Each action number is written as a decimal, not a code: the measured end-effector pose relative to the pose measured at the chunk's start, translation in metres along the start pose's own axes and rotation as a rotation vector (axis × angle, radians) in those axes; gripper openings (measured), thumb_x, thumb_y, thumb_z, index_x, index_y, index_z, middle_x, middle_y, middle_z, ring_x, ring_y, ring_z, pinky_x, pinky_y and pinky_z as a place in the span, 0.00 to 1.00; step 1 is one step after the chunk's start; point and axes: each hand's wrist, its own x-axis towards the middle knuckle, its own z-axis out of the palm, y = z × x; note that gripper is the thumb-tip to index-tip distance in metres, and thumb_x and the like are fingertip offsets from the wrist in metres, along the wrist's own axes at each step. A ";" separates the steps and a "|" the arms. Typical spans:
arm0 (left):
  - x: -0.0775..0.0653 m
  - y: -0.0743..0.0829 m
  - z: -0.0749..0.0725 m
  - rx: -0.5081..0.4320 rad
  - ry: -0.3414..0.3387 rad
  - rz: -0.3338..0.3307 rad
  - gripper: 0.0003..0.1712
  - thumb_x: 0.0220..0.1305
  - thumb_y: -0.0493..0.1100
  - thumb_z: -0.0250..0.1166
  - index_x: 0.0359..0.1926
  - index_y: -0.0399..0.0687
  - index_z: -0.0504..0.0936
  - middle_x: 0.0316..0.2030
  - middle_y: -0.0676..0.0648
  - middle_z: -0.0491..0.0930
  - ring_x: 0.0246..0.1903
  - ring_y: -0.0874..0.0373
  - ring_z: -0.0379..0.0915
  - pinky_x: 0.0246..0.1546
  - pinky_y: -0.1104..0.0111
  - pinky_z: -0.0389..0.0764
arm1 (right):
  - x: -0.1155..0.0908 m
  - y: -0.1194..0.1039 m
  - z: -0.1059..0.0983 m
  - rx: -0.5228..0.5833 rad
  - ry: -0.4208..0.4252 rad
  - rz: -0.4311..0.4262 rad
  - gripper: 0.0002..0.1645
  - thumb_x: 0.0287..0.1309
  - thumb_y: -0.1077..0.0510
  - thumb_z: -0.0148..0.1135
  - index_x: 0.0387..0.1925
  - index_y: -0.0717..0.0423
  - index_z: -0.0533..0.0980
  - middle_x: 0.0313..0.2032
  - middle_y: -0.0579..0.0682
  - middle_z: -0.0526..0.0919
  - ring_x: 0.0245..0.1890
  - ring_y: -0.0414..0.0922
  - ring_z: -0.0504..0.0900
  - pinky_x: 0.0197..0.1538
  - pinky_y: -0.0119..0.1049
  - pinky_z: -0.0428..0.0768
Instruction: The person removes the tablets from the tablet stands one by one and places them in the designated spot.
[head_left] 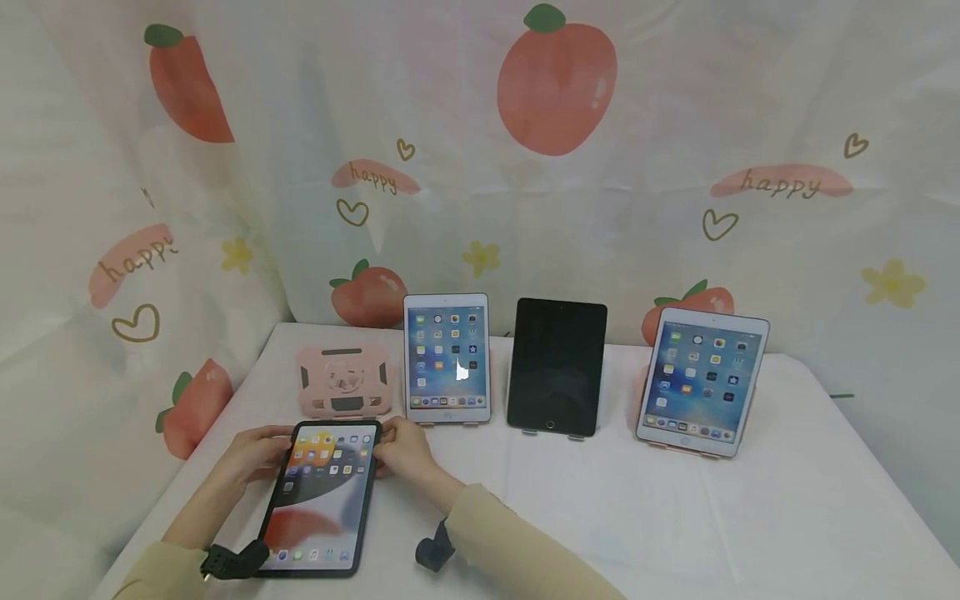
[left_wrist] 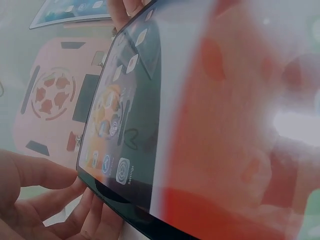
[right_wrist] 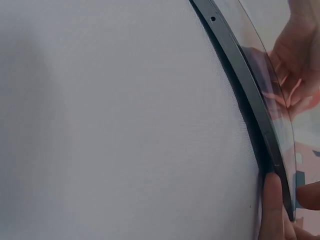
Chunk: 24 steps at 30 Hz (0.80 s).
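A large tablet (head_left: 324, 492) with a black rim and a lit home screen slants on the table at the left front in the head view. My left hand (head_left: 255, 457) holds its upper left edge, thumb and fingers at the corner in the left wrist view. At the upper right corner, my right hand (head_left: 411, 452) grips the rim between thumb and fingers. The right wrist view shows the tablet's dark side edge (right_wrist: 248, 95) above the white cloth, with right fingers (right_wrist: 272, 202) under it. Just behind the tablet stands a pink stand (head_left: 346, 382) with a round cut-out pattern.
Farther right stand a white tablet (head_left: 447, 358) with a lit screen, a black tablet (head_left: 557, 367) with a dark screen, and another lit white tablet (head_left: 701, 383), each on a small stand. A white cloth covers the table (head_left: 585, 517). Behind hangs a fruit-print curtain (head_left: 465, 100).
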 end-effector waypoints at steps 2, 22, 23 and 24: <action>-0.002 0.001 0.000 0.021 0.000 0.015 0.26 0.67 0.38 0.51 0.63 0.31 0.67 0.50 0.29 0.77 0.36 0.54 0.77 0.33 0.68 0.81 | -0.001 -0.002 0.001 -0.017 0.005 0.010 0.23 0.49 0.71 0.59 0.50 0.70 0.72 0.29 0.52 0.82 0.23 0.47 0.85 0.25 0.31 0.83; -0.006 0.004 0.006 0.102 0.006 0.071 0.26 0.68 0.40 0.48 0.61 0.25 0.68 0.54 0.25 0.73 0.47 0.40 0.75 0.46 0.56 0.81 | -0.004 -0.003 -0.001 -0.130 -0.012 0.020 0.26 0.53 0.64 0.60 0.55 0.70 0.72 0.21 0.44 0.72 0.16 0.35 0.74 0.20 0.24 0.76; -0.006 0.004 0.006 0.104 0.004 0.070 0.26 0.68 0.40 0.47 0.61 0.25 0.68 0.54 0.25 0.72 0.47 0.39 0.75 0.46 0.56 0.81 | -0.004 -0.003 -0.001 -0.134 -0.015 0.019 0.27 0.53 0.64 0.60 0.56 0.70 0.72 0.20 0.44 0.71 0.16 0.35 0.73 0.20 0.24 0.76; -0.006 0.004 0.006 0.104 0.002 0.069 0.26 0.68 0.40 0.47 0.61 0.25 0.68 0.55 0.25 0.72 0.48 0.39 0.75 0.46 0.56 0.81 | -0.004 -0.002 -0.001 -0.136 -0.018 0.016 0.27 0.54 0.64 0.60 0.56 0.70 0.72 0.20 0.44 0.71 0.16 0.35 0.73 0.20 0.24 0.76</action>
